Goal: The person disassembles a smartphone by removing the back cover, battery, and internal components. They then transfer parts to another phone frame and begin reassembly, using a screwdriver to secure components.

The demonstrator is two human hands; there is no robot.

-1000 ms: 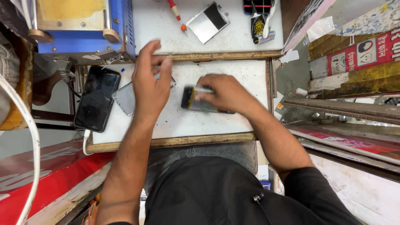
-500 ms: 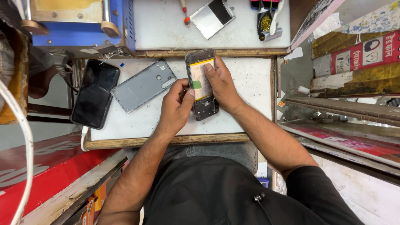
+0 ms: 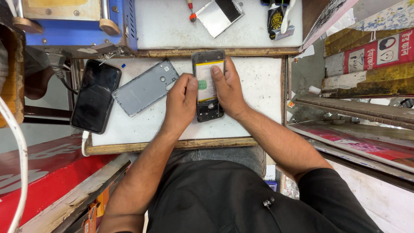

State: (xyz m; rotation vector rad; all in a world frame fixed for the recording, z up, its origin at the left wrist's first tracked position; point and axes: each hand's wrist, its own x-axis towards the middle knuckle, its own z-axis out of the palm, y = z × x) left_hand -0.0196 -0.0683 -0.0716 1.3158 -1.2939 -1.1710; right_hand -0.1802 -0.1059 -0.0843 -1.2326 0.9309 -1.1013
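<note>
An opened phone point(image 3: 207, 84) with its back removed lies lengthwise on the white work board point(image 3: 258, 99), its yellow-edged battery showing. My left hand point(image 3: 181, 103) grips its left side, thumb resting on the battery. My right hand point(image 3: 228, 88) holds the right side with the thumb pressing on the battery's upper part. The grey back cover point(image 3: 145, 87) lies flat just left of my left hand.
A black phone point(image 3: 95, 101) lies at the board's left edge with a white cable below it. A blue machine point(image 3: 82, 26) stands at the back left. A metal plate point(image 3: 219, 15), a red-handled screwdriver point(image 3: 190, 9) and dark tools point(image 3: 276, 17) lie on the rear shelf.
The opened phone has been turned from crosswise to lengthwise on the board. My left hand left the grey cover and joined the right hand on the phone.
</note>
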